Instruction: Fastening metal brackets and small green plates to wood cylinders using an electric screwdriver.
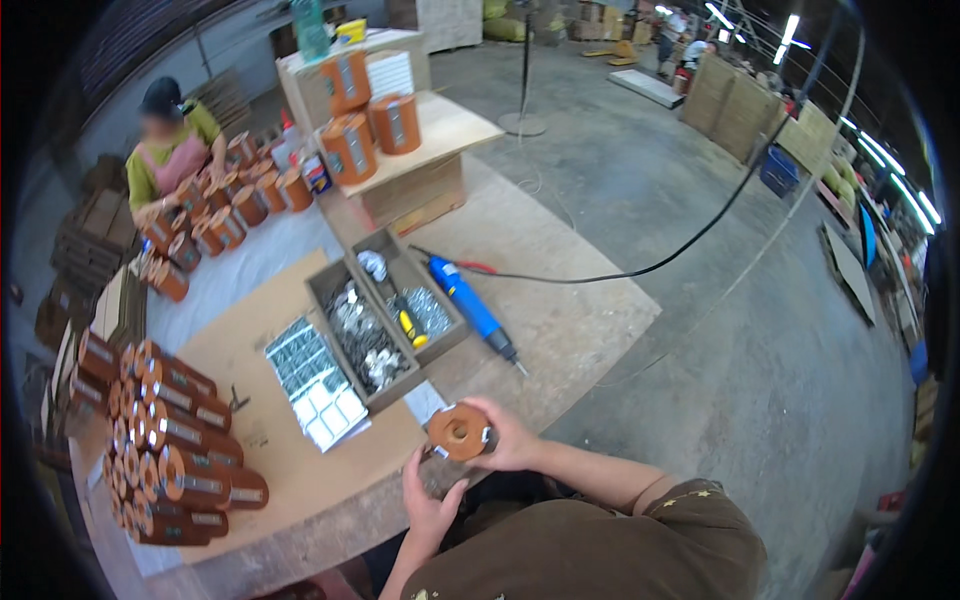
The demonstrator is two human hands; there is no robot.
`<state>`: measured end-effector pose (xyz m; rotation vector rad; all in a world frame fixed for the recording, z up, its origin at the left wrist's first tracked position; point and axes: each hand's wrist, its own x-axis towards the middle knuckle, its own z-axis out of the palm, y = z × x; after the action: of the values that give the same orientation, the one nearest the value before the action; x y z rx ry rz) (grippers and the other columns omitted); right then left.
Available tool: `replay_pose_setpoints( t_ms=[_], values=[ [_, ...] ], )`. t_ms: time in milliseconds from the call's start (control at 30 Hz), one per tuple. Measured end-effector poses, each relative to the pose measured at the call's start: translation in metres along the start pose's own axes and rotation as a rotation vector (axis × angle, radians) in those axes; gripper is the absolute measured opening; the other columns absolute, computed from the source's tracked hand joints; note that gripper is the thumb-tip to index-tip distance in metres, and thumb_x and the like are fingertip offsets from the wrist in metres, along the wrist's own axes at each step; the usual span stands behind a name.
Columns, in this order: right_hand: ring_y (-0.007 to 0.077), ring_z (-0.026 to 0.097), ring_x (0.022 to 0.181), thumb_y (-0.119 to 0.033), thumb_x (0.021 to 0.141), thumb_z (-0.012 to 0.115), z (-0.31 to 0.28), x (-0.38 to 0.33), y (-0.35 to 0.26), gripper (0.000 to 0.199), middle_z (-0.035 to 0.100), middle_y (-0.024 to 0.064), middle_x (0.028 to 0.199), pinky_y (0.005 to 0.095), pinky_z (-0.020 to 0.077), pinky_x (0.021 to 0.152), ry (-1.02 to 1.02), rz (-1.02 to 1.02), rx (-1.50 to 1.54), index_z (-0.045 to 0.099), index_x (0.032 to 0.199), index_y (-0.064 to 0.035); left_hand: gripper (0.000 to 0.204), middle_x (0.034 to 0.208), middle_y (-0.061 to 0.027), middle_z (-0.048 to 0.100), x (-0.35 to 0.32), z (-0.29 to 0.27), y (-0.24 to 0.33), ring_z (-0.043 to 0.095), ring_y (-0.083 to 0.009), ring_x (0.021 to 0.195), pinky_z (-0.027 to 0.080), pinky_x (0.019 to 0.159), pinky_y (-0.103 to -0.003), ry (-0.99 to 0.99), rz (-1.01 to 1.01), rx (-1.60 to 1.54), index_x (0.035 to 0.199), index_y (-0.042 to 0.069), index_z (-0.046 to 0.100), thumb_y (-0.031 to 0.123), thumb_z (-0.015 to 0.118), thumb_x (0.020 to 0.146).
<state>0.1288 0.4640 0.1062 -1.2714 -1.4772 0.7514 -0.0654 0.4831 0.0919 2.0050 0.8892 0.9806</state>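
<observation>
By the right hand [508, 440], the orange-brown cylinder [460, 430] was grasped at the table's [580, 300] near edge, the left hand [432, 510] being held spread beside it, contact unclear, while 1 divided tray [398, 390] and 1 blue driver [468, 303] were placed beyond, seemingly for easy reach.

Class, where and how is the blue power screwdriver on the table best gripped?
Probably around the thick middle of the blue power screwdriver, from above and the right: it lies flat, the wooden tray crowds its left, and a thin bit tips its near end.
</observation>
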Motion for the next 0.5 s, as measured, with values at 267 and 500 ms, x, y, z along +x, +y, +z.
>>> replay_pose_setpoints(
  t_ms=[267,500],
  values=[
    [0.0257,0.044,0.112,-0.019,0.064,0.073,-0.039,0.032,0.005,0.068,0.044,0.0144,0.117,0.0357,0.0335,0.096,-0.248,-0.033,0.119,0.038,0.121,-0.0031,0.063,0.119,-0.0185,0.043,-0.018,0.009,-0.029,0.043,-0.0278,0.112,0.032,0.096,-0.038,0.071,-0.067,-0.065,0.124,-0.003,0.032,0.006,0.063,0.070],
    [0.0332,0.043,0.104,-0.020,0.071,0.062,-0.043,0.096,0.043,0.040,0.044,0.0182,0.115,0.0421,0.0370,0.089,0.117,0.143,-0.716,0.052,0.104,0.0000,0.044,0.105,-0.0131,0.048,-0.034,0.013,-0.035,0.048,-0.0193,0.100,0.038,0.088,-0.030,0.201,-0.158,-0.142,0.119,-0.003,0.035,-0.003,0.052,0.078]
  ],
)
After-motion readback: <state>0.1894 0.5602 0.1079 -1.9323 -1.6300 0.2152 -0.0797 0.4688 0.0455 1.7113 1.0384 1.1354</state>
